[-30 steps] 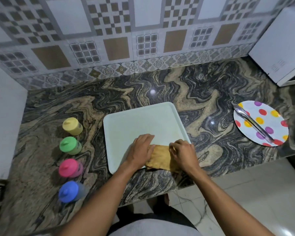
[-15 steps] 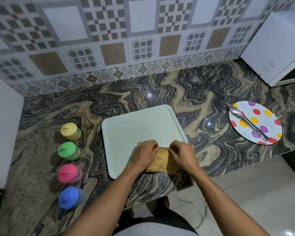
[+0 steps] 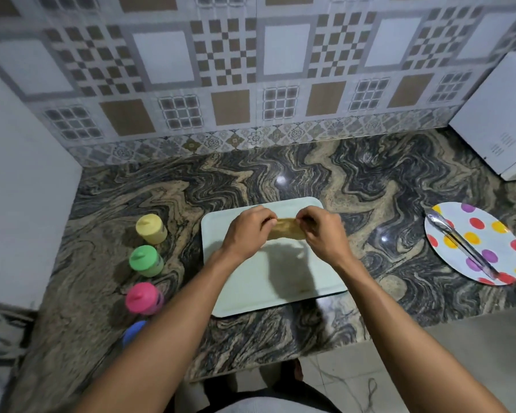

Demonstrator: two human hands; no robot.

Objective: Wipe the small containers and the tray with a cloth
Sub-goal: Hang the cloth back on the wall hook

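Above the far half of the tray (image 3: 245, 293), both hands hold a folded yellow-brown cloth (image 3: 286, 229) stretched between them. The left hand (image 3: 246, 234) has its fingers curled and pinches the left end of the cloth, with the back of the hand turned up to the camera. The right hand (image 3: 325, 234) pinches the right end in the same way, thumb and fingers closed on the fabric. Both forearms reach in from the front edge of the bench (image 3: 280, 180), and the wrists are almost level with each other. Under the cloth a dark shadow falls on the tray surface.

The pale green tray lies flat at the middle of the bench, with its near side close to the front edge. Toward the left end of the bench, four small containers stand in a row from back to front: a yellow container (image 3: 151, 228), a green container (image 3: 146, 260), a pink container (image 3: 143, 298) and a blue container (image 3: 134, 330), which the left forearm hides for the most part. Toward the right end, a dotted plate (image 3: 456, 210) carries metal tongs (image 3: 459, 242). At the back right corner stands a white appliance (image 3: 495, 123).
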